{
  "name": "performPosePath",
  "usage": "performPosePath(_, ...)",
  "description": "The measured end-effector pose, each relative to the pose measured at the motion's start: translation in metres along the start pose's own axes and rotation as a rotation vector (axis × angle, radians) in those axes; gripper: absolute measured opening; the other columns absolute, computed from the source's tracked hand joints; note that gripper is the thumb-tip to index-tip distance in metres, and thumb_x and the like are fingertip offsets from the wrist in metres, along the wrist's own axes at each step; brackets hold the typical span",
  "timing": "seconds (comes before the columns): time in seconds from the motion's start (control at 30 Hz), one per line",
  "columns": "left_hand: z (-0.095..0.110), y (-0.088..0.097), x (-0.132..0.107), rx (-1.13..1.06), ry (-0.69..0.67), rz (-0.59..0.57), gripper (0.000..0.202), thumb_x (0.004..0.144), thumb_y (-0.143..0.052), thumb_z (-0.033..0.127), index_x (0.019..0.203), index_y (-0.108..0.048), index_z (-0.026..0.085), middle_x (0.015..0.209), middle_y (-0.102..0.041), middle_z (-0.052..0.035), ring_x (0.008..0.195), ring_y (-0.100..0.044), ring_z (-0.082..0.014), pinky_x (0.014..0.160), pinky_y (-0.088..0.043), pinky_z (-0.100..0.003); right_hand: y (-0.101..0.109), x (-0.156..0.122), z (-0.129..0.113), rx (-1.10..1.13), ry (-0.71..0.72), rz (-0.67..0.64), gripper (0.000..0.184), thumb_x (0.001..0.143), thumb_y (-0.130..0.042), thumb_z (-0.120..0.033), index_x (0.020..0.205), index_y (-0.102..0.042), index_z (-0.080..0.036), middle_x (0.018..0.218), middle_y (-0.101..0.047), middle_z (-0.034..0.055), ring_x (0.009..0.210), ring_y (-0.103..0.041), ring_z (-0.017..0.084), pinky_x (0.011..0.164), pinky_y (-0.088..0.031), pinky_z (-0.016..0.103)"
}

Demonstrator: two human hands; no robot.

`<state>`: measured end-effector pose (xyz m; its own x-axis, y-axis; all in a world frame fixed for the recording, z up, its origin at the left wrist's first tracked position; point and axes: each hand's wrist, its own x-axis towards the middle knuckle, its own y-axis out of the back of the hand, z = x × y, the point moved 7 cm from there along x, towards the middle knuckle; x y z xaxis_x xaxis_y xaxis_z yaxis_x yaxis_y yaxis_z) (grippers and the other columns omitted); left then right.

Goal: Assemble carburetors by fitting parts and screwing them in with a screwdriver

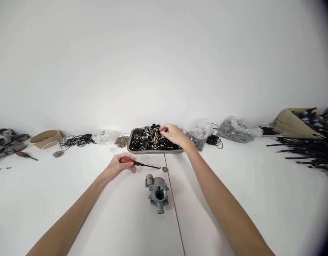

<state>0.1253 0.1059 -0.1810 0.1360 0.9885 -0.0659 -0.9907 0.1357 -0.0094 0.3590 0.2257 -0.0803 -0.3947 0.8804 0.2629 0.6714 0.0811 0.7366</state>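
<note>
My left hand [120,166] is closed round the red handle of a screwdriver [127,161], whose dark shaft points right. Close to its tip lies a small brass-coloured disc [164,169] on the table. In front of both hands sits a grey metal carburetor [158,193], its round bore facing me. My right hand [171,133] reaches over a metal tray [153,152] heaped with small black and brass-coloured parts. Its fingers are pinched together at the pile's right side; whatever is between them is too small to make out.
Along the wall stand a tan bowl [46,138], black rubber loops [77,140], a heap of small brass pieces [121,141] and plastic bags of parts [237,129]. Another screwdriver [26,155] lies at left. Long black parts [308,153] spread at right beside a cardboard box [294,124].
</note>
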Motion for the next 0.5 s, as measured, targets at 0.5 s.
performPosePath(0.5,0.005,0.008,0.002,0.552,-0.101,0.120,0.022,0.070,-0.075,0.034,0.085,-0.070,0.018,0.099,-0.069,-0.0067,0.076,-0.062,-0.0133,0.072,-0.052,-0.027,-0.036,0.012,0.014,-0.109,0.061,-0.164,0.006,0.085,-0.065,-0.015,0.081,-0.061,-0.015,0.104,-0.060,0.0085,0.090,-0.057,0.019,0.077,-0.044,0.031)
